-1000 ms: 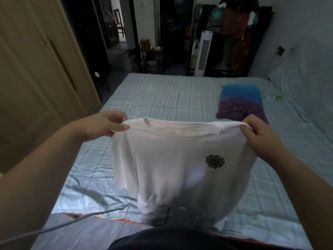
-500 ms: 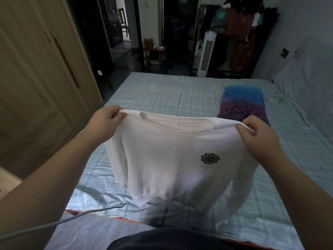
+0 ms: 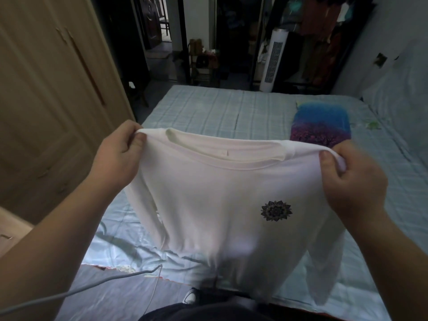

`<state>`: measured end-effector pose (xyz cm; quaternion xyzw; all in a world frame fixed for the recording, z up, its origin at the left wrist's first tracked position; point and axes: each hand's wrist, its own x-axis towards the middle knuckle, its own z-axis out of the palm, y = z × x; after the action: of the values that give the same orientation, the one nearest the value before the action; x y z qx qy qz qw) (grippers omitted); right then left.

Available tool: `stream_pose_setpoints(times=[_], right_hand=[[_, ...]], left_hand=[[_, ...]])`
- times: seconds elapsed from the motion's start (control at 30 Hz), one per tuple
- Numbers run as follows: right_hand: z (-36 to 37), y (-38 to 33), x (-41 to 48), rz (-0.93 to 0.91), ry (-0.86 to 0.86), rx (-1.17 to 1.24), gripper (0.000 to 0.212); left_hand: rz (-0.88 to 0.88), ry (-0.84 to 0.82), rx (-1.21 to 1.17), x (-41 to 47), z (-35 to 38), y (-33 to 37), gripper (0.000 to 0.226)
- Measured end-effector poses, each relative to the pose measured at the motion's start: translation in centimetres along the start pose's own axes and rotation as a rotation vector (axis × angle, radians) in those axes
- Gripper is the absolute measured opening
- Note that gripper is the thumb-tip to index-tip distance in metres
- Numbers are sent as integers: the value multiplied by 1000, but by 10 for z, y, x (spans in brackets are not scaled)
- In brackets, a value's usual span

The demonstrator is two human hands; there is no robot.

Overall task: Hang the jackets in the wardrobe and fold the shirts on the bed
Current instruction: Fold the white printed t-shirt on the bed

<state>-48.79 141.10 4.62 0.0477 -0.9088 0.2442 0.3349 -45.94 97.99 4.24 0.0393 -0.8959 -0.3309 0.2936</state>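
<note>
A white long-sleeved shirt (image 3: 215,200) with a small dark flower print on the chest hangs in the air above the bed (image 3: 208,112). My left hand (image 3: 118,154) pinches its left shoulder. My right hand (image 3: 354,181) grips its right shoulder. The collar faces up and both sleeves dangle down; the hem droops toward the near edge of the bed. A folded blue and purple shirt (image 3: 322,126) lies on the bed at the far right.
The wooden wardrobe (image 3: 46,100) stands shut on the left. A white tower fan (image 3: 273,61) and a rack of hanging clothes (image 3: 324,38) are beyond the bed's far end. A grey cable (image 3: 81,288) crosses the near left. Pillows lie along the right wall.
Both hands have lifted the white shirt higher and a little farther from me, and spread its shoulders wider. The sleeves now hang freer.
</note>
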Motion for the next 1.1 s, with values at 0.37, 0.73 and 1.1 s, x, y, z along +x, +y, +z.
stream_pose_setpoints(times=[0.37, 0.73, 1.1], right_hand=[[157, 26, 45, 79, -229, -177, 26], [394, 115, 61, 314, -495, -409, 31], [586, 225, 8, 222, -547, -550, 35]], left_hand=[[-84, -248, 87, 91, 120, -108, 17], [-253, -608, 147, 162, 336, -247, 21], [-248, -550, 477, 125, 521, -348, 23]])
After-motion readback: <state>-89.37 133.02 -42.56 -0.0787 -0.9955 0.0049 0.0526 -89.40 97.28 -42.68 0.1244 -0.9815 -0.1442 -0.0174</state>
